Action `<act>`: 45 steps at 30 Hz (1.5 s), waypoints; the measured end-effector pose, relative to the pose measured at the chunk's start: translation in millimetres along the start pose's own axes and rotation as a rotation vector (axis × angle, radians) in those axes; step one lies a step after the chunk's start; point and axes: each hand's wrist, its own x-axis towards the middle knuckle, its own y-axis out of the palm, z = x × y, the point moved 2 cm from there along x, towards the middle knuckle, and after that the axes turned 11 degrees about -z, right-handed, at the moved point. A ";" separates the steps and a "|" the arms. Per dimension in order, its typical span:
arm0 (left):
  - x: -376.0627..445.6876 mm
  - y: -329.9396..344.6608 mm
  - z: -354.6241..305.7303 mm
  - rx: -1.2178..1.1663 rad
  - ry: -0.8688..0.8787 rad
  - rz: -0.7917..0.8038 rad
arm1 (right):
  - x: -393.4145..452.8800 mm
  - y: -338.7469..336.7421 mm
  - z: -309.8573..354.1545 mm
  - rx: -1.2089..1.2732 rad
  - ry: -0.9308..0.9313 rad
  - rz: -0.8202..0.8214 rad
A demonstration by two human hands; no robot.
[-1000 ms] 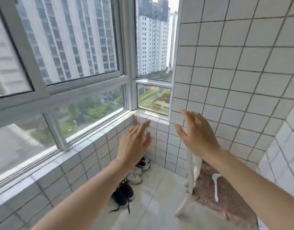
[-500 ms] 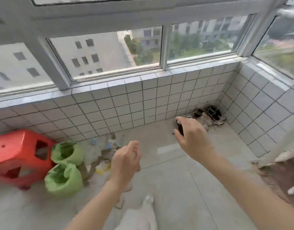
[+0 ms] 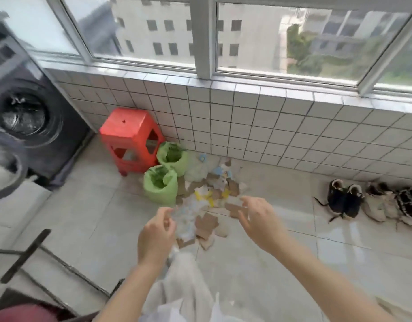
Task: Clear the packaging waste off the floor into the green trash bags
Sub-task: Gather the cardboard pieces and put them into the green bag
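A heap of packaging waste (image 3: 214,189), torn brown cardboard, yellow scraps and clear plastic wrap, lies on the tiled floor below the window wall. Two green trash bags stand open at its left: the nearer bag (image 3: 160,187) and the farther bag (image 3: 172,157) against the wall. My left hand (image 3: 156,238) hovers over the near edge of the heap with fingers loosely curled, holding nothing. My right hand (image 3: 258,217) is stretched out above the cardboard pieces, fingers spread and empty. Both hands are above the waste and not touching it.
A red plastic stool (image 3: 130,138) stands left of the bags. A dark washing machine (image 3: 26,122) with its door open fills the far left. Several shoes (image 3: 372,202) line the wall at the right. A black rack bar (image 3: 26,254) lies low left.
My view has swung left and down from the window corner to the floor. The waste heap and green bags now sit in the middle, and both hands have dropped toward them.
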 end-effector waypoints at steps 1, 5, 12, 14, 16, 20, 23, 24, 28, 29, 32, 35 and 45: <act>3.7 -2.8 8.1 0.001 -0.026 -0.003 | 6.2 8.3 8.0 -0.012 -0.029 0.021; 25.1 -3.0 39.5 -0.001 -0.094 0.047 | 38.0 40.8 36.2 -0.028 -0.077 0.103; 121.9 19.2 103.7 0.042 -0.129 0.205 | 111.3 119.9 79.3 0.007 0.005 0.205; 162.0 31.6 122.0 0.105 -0.054 0.319 | 133.1 141.3 88.4 0.018 0.129 0.238; 202.3 42.2 134.1 0.174 0.091 0.418 | 151.9 161.8 97.1 0.014 0.256 0.261; 270.5 56.6 145.2 0.255 0.254 0.527 | 182.4 196.7 110.3 0.007 0.419 0.320; 304.4 73.9 151.8 0.271 0.262 0.591 | 195.0 223.0 108.9 0.038 0.539 0.342; 312.0 82.6 154.5 0.274 0.262 0.610 | 196.3 232.9 105.1 0.045 0.576 0.347; 328.3 124.1 174.3 0.303 0.222 0.679 | 190.6 278.5 82.2 0.082 0.707 0.386; 329.9 137.8 181.5 0.307 0.205 0.690 | 187.7 291.7 75.1 0.093 0.734 0.392; 328.8 190.9 209.8 0.311 0.170 0.714 | 173.8 344.7 46.8 0.098 0.775 0.412; 321.2 261.5 250.6 0.327 0.172 0.743 | 153.3 418.1 9.1 0.099 0.792 0.454; 290.4 543.5 405.3 0.346 0.393 0.776 | 109.9 693.7 -121.6 0.039 0.638 0.483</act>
